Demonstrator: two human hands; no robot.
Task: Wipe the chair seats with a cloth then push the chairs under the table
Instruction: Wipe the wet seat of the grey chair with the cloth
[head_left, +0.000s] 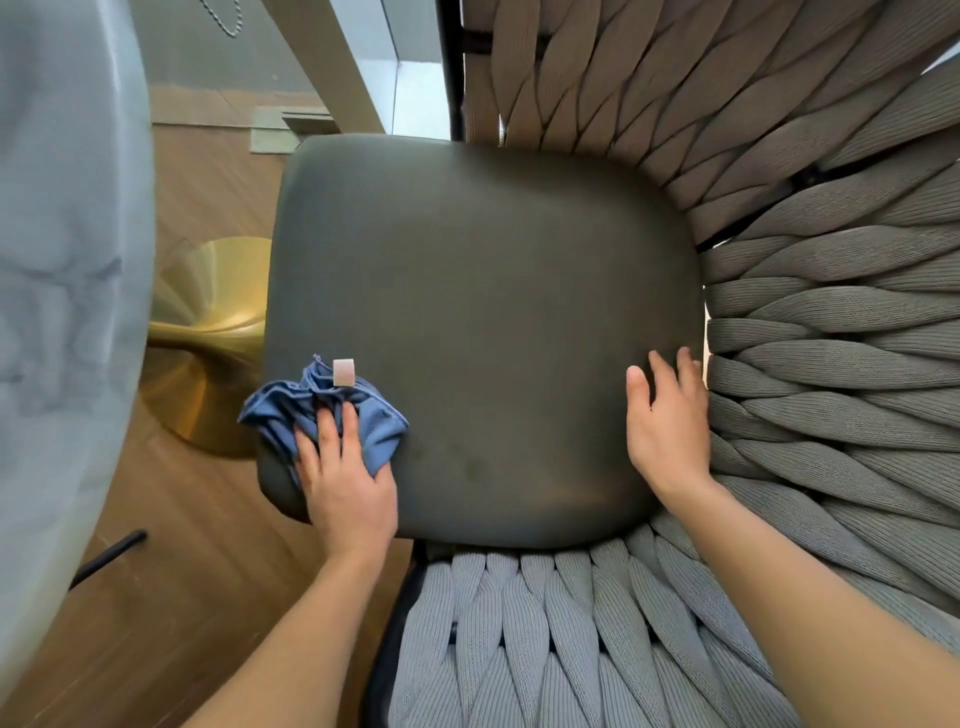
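Observation:
A dark grey chair seat (483, 322) fills the middle of the head view. Woven rope bands (831, 312) form its back and sides. A crumpled blue cloth (322, 410) with a small pale tag lies on the seat's near left corner. My left hand (348, 483) presses down on the cloth, fingers spread over it. My right hand (667, 421) rests flat on the seat's right edge, against the woven side, holding nothing.
A pale round tabletop (62, 312) curves along the left edge. Its brass pedestal base (208, 353) stands on the wood floor (171, 571), just left of the seat. A thin dark chair leg (109, 553) shows at lower left. A window frame lies beyond the chair.

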